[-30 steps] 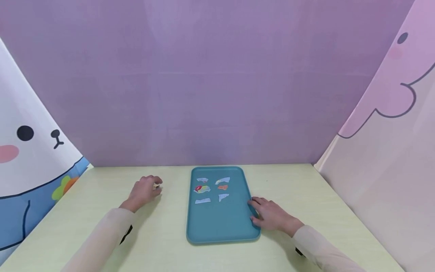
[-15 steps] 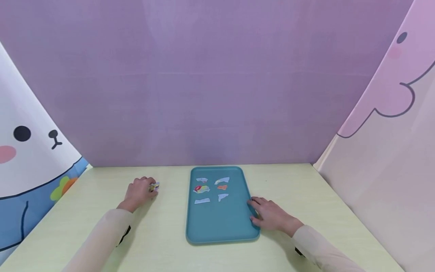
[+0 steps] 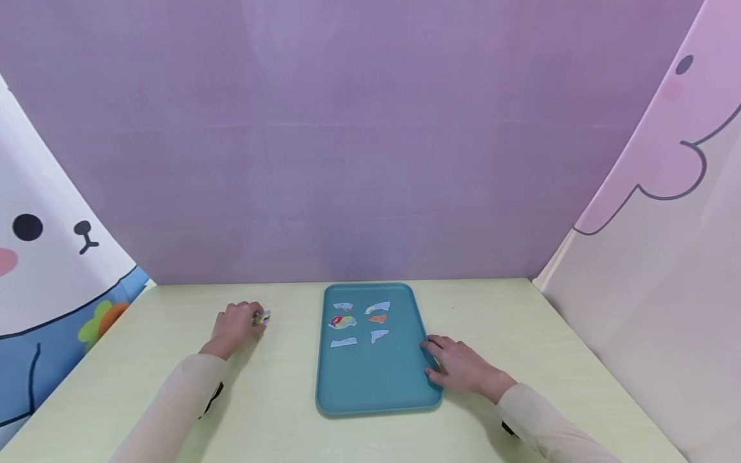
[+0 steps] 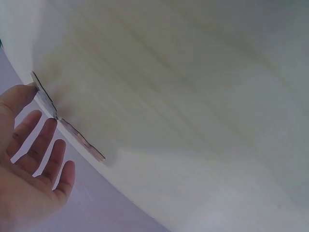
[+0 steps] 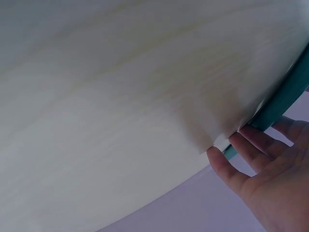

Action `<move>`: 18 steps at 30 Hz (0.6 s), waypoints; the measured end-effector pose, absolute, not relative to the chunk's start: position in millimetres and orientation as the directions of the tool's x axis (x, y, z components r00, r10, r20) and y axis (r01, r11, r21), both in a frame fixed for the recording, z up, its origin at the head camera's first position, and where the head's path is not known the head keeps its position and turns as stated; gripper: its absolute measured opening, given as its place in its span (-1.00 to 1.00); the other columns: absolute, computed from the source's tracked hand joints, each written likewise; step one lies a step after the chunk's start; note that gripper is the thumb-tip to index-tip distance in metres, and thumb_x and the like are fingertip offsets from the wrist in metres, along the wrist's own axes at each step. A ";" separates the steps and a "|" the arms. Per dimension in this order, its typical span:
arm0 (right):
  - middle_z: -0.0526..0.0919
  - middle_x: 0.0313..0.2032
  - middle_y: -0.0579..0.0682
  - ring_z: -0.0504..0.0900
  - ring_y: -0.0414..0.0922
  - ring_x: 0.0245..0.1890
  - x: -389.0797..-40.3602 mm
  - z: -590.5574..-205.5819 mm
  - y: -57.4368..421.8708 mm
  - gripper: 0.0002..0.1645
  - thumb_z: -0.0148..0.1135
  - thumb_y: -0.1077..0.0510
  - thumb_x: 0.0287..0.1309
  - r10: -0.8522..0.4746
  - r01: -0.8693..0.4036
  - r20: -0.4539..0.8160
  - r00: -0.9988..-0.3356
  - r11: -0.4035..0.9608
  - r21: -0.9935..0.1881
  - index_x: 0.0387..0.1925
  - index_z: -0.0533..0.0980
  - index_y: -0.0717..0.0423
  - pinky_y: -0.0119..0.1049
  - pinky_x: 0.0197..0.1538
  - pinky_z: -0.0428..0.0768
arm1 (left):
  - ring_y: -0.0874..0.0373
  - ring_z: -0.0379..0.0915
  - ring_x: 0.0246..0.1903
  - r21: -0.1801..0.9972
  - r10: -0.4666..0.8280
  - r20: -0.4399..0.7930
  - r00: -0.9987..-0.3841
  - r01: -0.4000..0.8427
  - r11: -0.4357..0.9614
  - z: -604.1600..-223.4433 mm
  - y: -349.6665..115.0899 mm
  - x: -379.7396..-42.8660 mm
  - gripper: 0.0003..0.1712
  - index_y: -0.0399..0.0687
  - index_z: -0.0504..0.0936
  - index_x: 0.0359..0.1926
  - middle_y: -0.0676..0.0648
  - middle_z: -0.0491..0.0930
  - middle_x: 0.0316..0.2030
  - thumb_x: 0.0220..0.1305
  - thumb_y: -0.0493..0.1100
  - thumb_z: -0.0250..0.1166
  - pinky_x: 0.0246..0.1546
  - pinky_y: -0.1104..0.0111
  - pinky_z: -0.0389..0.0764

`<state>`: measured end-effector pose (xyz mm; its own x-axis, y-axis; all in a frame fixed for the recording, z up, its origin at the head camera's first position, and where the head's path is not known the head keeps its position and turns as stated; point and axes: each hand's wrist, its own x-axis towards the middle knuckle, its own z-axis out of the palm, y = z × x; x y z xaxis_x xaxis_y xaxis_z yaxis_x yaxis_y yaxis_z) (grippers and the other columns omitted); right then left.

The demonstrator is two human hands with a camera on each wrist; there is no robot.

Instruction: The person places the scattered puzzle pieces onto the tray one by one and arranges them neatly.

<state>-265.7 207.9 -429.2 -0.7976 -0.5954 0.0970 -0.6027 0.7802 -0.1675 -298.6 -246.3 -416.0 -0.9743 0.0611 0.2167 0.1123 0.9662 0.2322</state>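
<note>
My left hand (image 3: pixel 236 326) is low over the table, left of the tray. Its thumb and fingertips hold a small, irregular, colourful flat piece (image 3: pixel 263 317). In the left wrist view the thumb (image 4: pixel 21 96) touches one thin piece (image 4: pixel 44 99), and a second thin piece (image 4: pixel 84 140) lies end to end with it beyond the fingers. The fingers cover part of them in the head view. My right hand (image 3: pixel 463 366) rests at the right rim of a blue-green tray (image 3: pixel 376 392), fingers extended; in the right wrist view the fingertips are against the table beside the rim.
Several irregular flat pieces lie apart on the tray: a red-and-yellow one (image 3: pixel 343 321), an orange one (image 3: pixel 379 319) and pale ones such as the lower left strip (image 3: pixel 344 342). Beyond the pale table (image 3: pixel 498 308) stands a purple backdrop (image 3: pixel 370 161); printed cartoon panels flank it.
My left hand has drawn back slightly to the left, and more of the colourful piece at its fingertips shows now. The right hand and the tray pieces stay as they were.
</note>
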 end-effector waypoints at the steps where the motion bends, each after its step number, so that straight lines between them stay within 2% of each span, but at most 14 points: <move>1: 0.38 0.18 0.20 0.37 0.12 0.18 -265.9 -429.4 207.7 -0.36 0.11 -0.05 0.14 -0.595 -0.603 0.097 -0.798 0.780 -0.167 0.18 0.33 0.21 0.07 0.06 0.41 | -0.16 0.47 -0.30 0.231 0.060 0.215 -0.975 0.111 0.967 -416.8 -247.0 -299.5 -0.63 -0.19 0.56 -0.12 -0.23 0.58 -0.27 0.04 -0.13 0.32 -0.28 -0.06 0.45; 18: 0.38 0.17 0.19 0.38 0.11 0.17 -267.8 -432.5 208.1 -0.36 0.09 -0.07 0.15 -0.594 -0.602 0.100 -0.798 0.785 -0.144 0.19 0.33 0.19 0.05 0.05 0.43 | -0.15 0.48 -0.29 0.223 0.064 0.237 -0.969 0.119 0.968 -418.1 -249.0 -302.5 -0.65 -0.18 0.58 -0.16 -0.20 0.60 -0.26 0.01 -0.12 0.33 -0.28 -0.05 0.45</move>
